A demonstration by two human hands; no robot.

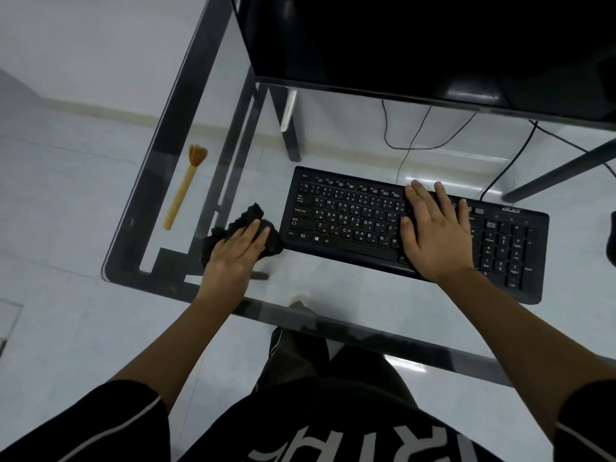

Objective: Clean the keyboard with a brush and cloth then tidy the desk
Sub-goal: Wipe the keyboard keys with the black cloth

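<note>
A black keyboard (350,215) lies on the glass desk (333,295), slightly slanted. My right hand (433,235) rests flat on its middle, fingers straight and spread over the keys. My left hand (238,250) lies on a crumpled black cloth (253,215) on the glass just left of the keyboard, fingers stretched over it. A brush (181,191) with a tan handle and orange-brown bristles lies on the desk's left side, bristles pointing away from me, apart from both hands.
A black monitor (416,38) stands at the back of the desk. Cables (413,141) hang behind the keyboard. The desk's dark metal frame (173,118) shows through the glass. A dark object (611,235) sits at the right edge. The desk's near edge runs above my lap.
</note>
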